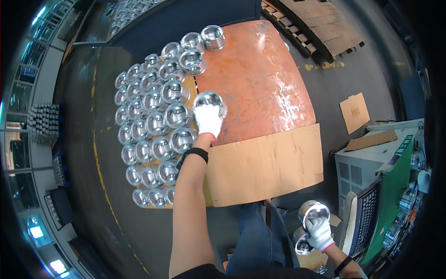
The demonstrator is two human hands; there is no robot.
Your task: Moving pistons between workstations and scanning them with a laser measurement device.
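Note:
My left hand (209,122), in a white knit glove, is closed on a shiny metal piston (210,99) at the left edge of the orange-brown tabletop (251,79). Low on the right, away from the table, my gloved right hand (320,235) grips another piston (314,210) by its edge. A further piston (301,242) sits just beside and below that hand; whether the fingers touch it, I cannot tell. To the left of my left hand stand rows of upright pistons (178,115), close together, some partly hidden behind my forearm.
A cardboard sheet (267,167) covers the table's near edge. On the right are a grey cabinet (350,172), a keyboard (364,221) and a green mat (388,209) with metal parts. Wooden pallets (320,28) lie far right, and a cardboard piece (354,113) is on the floor.

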